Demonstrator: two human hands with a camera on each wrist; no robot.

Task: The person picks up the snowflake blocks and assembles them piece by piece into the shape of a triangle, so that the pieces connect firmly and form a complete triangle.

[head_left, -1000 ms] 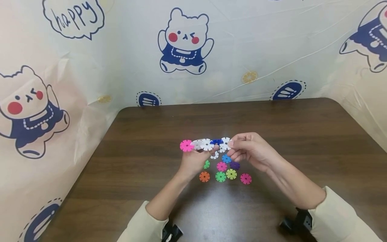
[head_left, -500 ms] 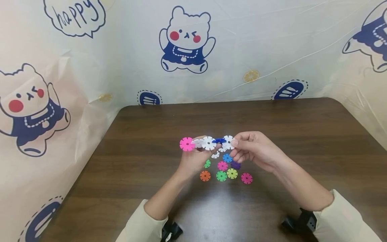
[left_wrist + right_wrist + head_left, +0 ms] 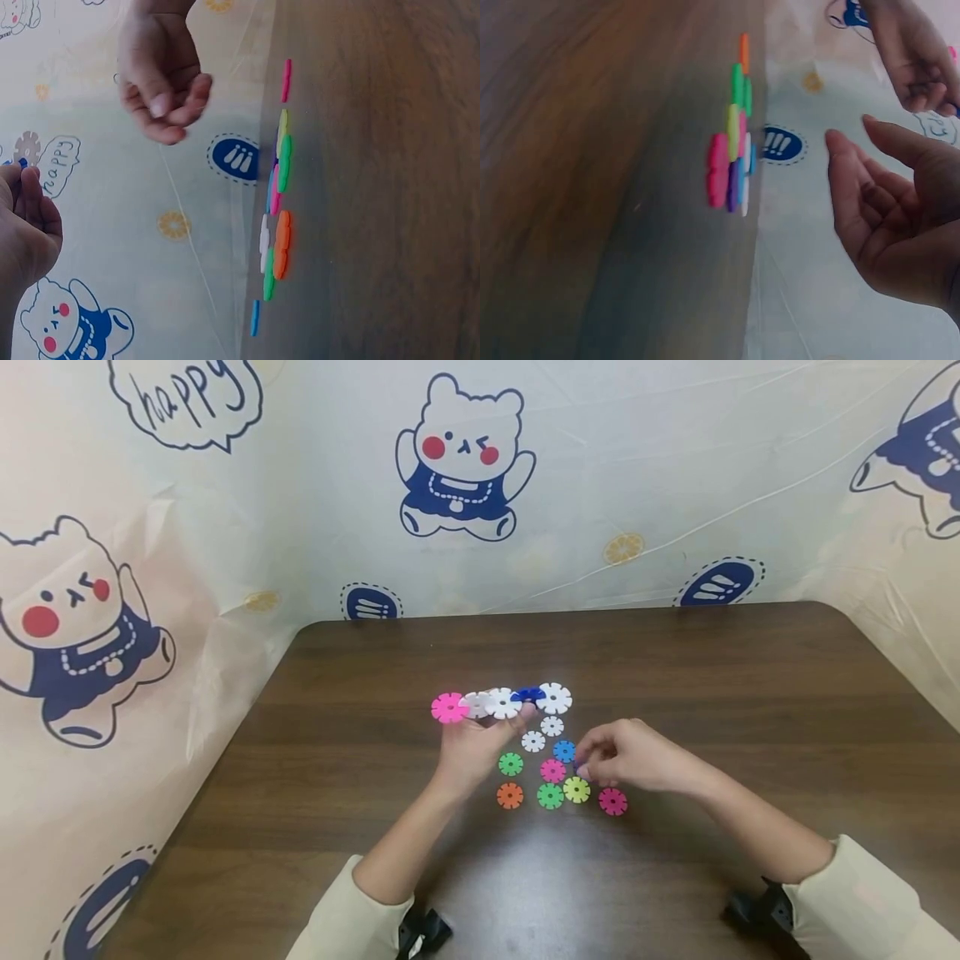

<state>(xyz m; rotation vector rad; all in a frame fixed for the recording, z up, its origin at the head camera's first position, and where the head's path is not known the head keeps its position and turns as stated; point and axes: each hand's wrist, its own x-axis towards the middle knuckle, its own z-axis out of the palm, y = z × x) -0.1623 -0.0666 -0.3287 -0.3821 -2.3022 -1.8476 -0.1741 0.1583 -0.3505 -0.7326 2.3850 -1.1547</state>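
In the head view my left hand (image 3: 468, 752) grips a short chain of joined notched plastic discs above the table. A pink disc (image 3: 450, 707) forms its left end, followed by white discs (image 3: 503, 703), a dark blue disc (image 3: 528, 695) seen nearly edge-on, and a white disc (image 3: 555, 698) at the right end. My right hand (image 3: 641, 756) hovers over the loose discs with loosely bent fingers. In the right wrist view its thumb and forefinger stand apart with nothing between them. Below it lies a purple disc (image 3: 732, 186), mostly covered by the fingers in the head view.
Loose notched discs lie on the brown wooden table (image 3: 360, 710): small white ones (image 3: 533, 742), blue (image 3: 564, 751), pink (image 3: 552, 771), green (image 3: 550, 796), yellow-green (image 3: 576, 790), orange (image 3: 510, 795), dark pink (image 3: 612, 802). A printed curtain (image 3: 585, 460) hangs behind.
My right hand has let go of the chain's right-hand white disc and moved down toward the loose discs. My left hand has shifted slightly left and up with the chain.
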